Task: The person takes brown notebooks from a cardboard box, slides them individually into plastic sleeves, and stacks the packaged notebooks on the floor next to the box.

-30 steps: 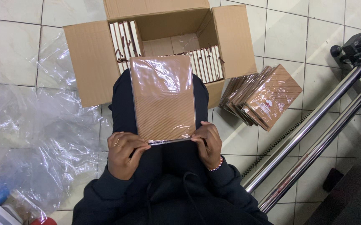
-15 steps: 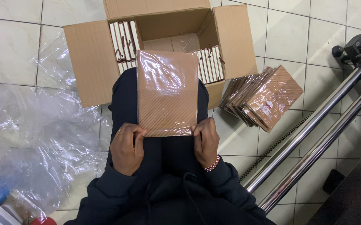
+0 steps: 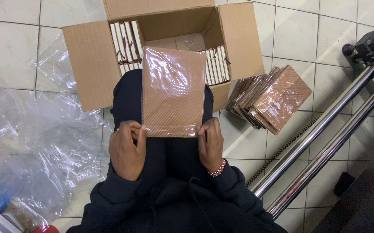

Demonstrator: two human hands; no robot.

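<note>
Glossy plastic-wrapped brown notebook (image 3: 172, 92) — matt cardboard box (image 3: 93, 62), chromed metal tubes (image 3: 320, 142)

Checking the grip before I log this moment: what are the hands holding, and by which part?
Both hands hold one brown notebook in clear wrap: the left hand grips its lower left corner, the right hand its lower right corner.

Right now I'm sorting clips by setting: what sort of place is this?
Probably a packing corner on a tiled floor: an open cardboard box of notebooks, a pile of wrapped notebooks, and loose plastic sheeting.
</note>
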